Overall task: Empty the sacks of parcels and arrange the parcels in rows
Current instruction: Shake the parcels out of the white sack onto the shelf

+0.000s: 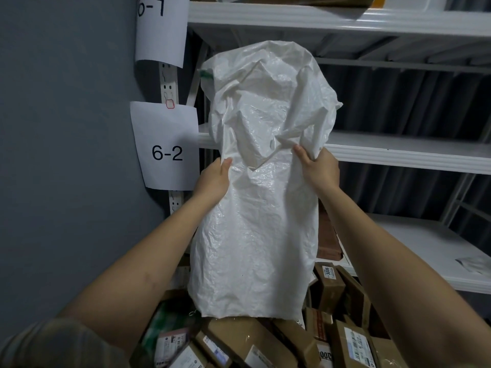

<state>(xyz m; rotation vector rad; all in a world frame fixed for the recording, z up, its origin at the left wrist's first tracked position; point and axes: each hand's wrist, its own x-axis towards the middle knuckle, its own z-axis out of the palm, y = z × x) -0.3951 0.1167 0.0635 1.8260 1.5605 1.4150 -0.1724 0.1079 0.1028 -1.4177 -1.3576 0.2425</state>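
Both hands hold the white sack (pixel 255 197) up between them. The left hand (pixel 212 179) grips its left edge, fingers seemingly tucked behind. The right hand (pixel 320 168) pinches a fold.

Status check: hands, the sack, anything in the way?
Both hands, left and right, grip the white sack, held up. Brown parcels heaped loose below, not in rows. Nothing blocking.

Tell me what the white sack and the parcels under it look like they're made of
The white sack looks like woven plastic: thin, crinkled, with a slight sheen and sharp creases where both hands grip it. The parcels below look like brown cardboard boxes, matte, with white printed labels stuck on. One at lower left has a darker wrapping, too blurred to identify.
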